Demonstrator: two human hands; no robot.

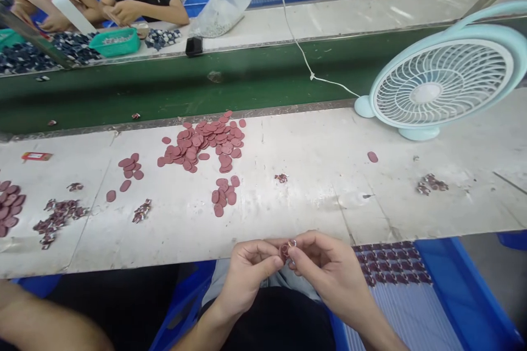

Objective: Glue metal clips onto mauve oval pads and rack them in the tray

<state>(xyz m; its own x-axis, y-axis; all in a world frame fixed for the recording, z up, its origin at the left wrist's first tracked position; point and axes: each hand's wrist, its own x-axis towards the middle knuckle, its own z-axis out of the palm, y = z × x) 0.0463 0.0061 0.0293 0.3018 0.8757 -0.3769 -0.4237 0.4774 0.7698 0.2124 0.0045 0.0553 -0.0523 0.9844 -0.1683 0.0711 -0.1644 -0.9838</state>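
Dark-red oval piece (285, 251) sits pinched between left hand (247, 274) and right hand (325, 269), fingertips meeting, wrists angled inward.

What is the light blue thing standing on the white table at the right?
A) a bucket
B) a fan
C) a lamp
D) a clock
B: the fan has a round slatted grille and a foot resting on the white table, with a white cord running from it across the green belt.
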